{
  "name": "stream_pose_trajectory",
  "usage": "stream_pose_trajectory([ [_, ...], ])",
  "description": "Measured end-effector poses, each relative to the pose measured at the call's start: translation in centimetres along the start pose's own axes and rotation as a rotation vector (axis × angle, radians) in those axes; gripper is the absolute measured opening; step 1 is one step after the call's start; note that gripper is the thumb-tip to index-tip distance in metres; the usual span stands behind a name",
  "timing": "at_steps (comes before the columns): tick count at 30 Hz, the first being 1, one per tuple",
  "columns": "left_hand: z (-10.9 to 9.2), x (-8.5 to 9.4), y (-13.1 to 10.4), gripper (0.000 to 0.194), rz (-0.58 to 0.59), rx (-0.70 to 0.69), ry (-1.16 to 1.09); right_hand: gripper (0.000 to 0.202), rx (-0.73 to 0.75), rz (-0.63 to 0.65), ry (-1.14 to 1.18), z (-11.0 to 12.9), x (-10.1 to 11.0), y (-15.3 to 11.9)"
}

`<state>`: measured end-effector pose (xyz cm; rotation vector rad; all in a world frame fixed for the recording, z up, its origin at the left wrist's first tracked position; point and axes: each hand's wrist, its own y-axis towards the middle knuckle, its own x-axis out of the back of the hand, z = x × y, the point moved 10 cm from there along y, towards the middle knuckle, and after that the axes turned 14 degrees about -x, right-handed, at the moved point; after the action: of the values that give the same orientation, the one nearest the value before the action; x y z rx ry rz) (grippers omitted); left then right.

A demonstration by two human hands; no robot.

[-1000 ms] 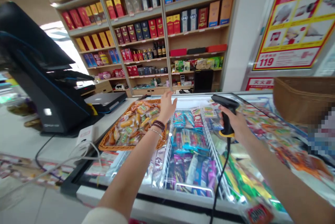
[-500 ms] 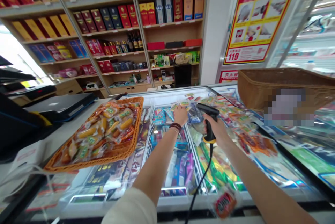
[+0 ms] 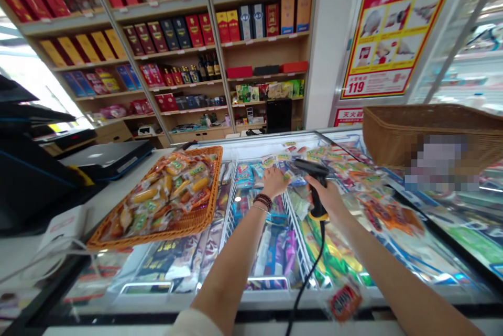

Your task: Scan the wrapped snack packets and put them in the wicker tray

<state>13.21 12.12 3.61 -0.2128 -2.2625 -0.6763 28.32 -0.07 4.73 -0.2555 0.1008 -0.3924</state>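
Note:
My right hand [image 3: 332,197] grips a black barcode scanner [image 3: 313,171] by its handle, and its head points left, towards my other hand. A cable runs from the yellow-trimmed handle base down to the near edge. Over the glass-topped freezer, my left hand [image 3: 275,182], with a beaded bracelet at the wrist, has its fingers curled at a small snack packet [image 3: 290,175]; they partly hide it. Just beyond the fingers lies another small packet [image 3: 269,161]. More packets [image 3: 314,154] are spread over the glass to the right of the scanner.
An orange wicker basket [image 3: 217,184] of wrapped snacks stands at left. A brown basket [image 3: 387,139] is at right. One red packet [image 3: 345,302] lies at the freezer's near edge. A scale-like device [image 3: 106,158] sits on the left counter. Behind are stocked shelves [image 3: 168,53].
The whole view has shifted slightly to the right. My left hand has drawn a little nearer and towards the scanner, with a packet at its fingers. My right hand still holds the scanner.

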Motion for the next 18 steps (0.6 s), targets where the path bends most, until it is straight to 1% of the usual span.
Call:
stream_pose_trajectory([
  [2, 0.6, 0.8, -0.4, 0.033, -0.052, 0.006, -0.049, 0.039, 0.008, 0.003, 0.0, -0.1, 0.1, 0.1],
  [4, 1.5, 1.7, -0.9, 0.03, -0.126, 0.009, -0.157, 0.039, 0.003, 0.009, -0.006, -0.4, 0.0, 0.3],
  [7, 2.8, 2.8, -1.5, 0.026, -0.254, 0.016, -0.436, 0.042, -0.011, 0.044, -0.016, -0.8, -0.6, 0.6],
  [10, 3.2, 3.3, -1.6, 0.027, -0.354, -0.02, -0.743, 0.044, -0.01, 0.082, 0.021, -0.7, -1.4, 0.1],
  [12, 3.4, 3.1, -1.6, 0.029, -0.372, -0.003, -0.891, 0.044, 0.011, 0.114, 0.056, -0.3, -1.9, -0.6],
  [14, 3.5, 2.5, -1.7, 0.035, -0.368, 0.036, -0.987, 0.044, 0.04, 0.14, 0.067, 0.2, -2.3, -1.2],
  [16, 3.4, 2.1, -1.8, 0.04, -0.361, 0.05, -1.037, 0.045, 0.062, 0.129, 0.047, 0.4, -2.3, -1.4],
  [18, 3.4, 2.0, -1.9, 0.042, -0.354, 0.047, -1.024, 0.045, 0.076, 0.105, 0.002, 0.3, -2.2, -1.4],
])
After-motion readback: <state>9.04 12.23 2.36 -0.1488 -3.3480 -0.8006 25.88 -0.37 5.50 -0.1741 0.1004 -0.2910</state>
